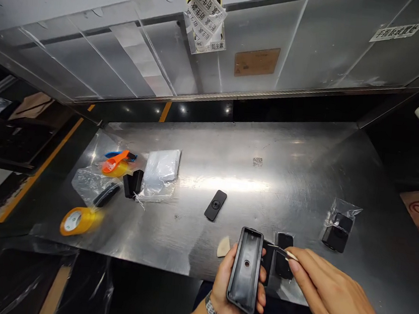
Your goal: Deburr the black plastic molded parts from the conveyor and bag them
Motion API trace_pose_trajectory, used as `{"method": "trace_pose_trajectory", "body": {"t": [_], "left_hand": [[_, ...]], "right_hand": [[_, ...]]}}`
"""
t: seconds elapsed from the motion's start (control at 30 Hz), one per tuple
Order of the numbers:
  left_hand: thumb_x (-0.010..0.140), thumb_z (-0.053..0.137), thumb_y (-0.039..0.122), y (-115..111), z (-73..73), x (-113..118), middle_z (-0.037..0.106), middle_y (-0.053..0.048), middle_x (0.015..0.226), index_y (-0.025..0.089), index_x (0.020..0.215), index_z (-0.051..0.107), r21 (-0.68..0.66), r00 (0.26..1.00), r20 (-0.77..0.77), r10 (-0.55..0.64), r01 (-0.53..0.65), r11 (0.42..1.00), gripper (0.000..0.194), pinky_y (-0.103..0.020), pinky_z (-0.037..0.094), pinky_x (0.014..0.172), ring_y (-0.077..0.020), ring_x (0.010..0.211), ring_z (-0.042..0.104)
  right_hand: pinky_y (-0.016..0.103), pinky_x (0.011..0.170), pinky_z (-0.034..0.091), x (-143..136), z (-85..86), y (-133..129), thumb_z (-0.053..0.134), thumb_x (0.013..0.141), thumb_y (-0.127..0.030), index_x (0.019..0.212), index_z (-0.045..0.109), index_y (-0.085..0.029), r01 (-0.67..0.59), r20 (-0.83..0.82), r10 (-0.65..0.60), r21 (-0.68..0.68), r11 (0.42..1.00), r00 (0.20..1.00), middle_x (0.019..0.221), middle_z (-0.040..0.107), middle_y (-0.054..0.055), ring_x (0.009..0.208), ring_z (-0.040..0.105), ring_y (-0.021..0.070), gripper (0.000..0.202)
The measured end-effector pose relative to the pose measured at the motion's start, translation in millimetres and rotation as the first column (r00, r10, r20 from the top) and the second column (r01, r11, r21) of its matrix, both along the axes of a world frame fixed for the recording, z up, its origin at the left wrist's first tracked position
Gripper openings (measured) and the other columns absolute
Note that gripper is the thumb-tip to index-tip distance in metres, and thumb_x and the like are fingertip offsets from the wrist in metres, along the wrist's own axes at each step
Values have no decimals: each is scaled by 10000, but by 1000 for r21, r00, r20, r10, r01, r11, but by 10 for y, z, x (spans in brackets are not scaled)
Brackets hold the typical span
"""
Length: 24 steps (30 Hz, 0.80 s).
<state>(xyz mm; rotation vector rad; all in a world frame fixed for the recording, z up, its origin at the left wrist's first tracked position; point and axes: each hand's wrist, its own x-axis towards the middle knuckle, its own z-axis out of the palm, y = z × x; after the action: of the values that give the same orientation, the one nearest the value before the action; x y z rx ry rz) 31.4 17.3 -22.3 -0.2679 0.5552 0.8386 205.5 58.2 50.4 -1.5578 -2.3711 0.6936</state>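
My left hand (226,291) is wrapped round a black rectangular plastic housing (245,275). Its hollow side faces up, with a small round hole in its floor. My right hand (325,284) pinches a slim metal-bladed tool (281,251) with a pale handle; it looks like a small knife. The tool's tip is at the housing's right edge; I cannot tell if it touches. Under the tool, a black rectangular piece (283,264) in clear plastic lies on the table. Farther in lies a flat black plate (215,205) with a round centre.
A beige wedge-shaped piece (224,247) lies beside my left hand. On the metal table (186,234), at left, are yellow tape (77,221), an orange tape dispenser (116,162), black parts (132,184) and clear bags (161,172). A bagged black part (337,233) lies at right. A shelf panel (218,78) overhangs the back.
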Motion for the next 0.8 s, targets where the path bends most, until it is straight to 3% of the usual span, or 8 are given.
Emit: {"method": "trace_pose_trajectory", "body": {"t": [0.13,0.37,0.57,0.63,0.8], "left_hand": [[867,316,586,-42,-34,-8,660,-61,665,90,1086,596,49,990,118,-71,65,997,609,-237,450,325,-194,430,648],[848,338,582,-96,-54,18,663,-72,628,89,1097,606,121,973,185,-140,119,985,615,-246,450,316,-205,419,645],[824,314,658,-140,-71,50,669,-74,629,98,1099,598,121,987,106,-118,104,987,686,-219,410,340,-184,423,628],[816,310,666,-154,-45,47,659,-72,609,84,1038,621,113,990,41,-134,129,985,696,-220,395,334,-174,398,607],[787,201,716,-162,12,45,592,-86,475,55,680,660,118,969,-74,-237,245,962,812,-208,345,320,-141,352,550]], "right_hand": [[241,511,458,35,-45,35,311,968,-346,942,569,-242,-53,-48,50,-46,998,998,711,590,-7,585,597,135,280],[251,529,479,86,-28,78,328,963,-358,1008,604,-234,-39,-34,41,47,998,999,701,610,3,614,615,155,306],[256,583,507,49,-81,-30,344,962,-364,1001,617,-232,-2,-58,6,78,997,998,831,676,26,707,655,163,306],[268,566,495,27,-71,-49,331,965,-371,1001,615,-230,-13,-29,15,76,997,999,790,658,23,678,640,164,319],[265,534,455,-10,53,-14,296,970,-382,1033,611,-221,-37,49,30,150,988,998,712,600,10,623,598,150,360]]}}
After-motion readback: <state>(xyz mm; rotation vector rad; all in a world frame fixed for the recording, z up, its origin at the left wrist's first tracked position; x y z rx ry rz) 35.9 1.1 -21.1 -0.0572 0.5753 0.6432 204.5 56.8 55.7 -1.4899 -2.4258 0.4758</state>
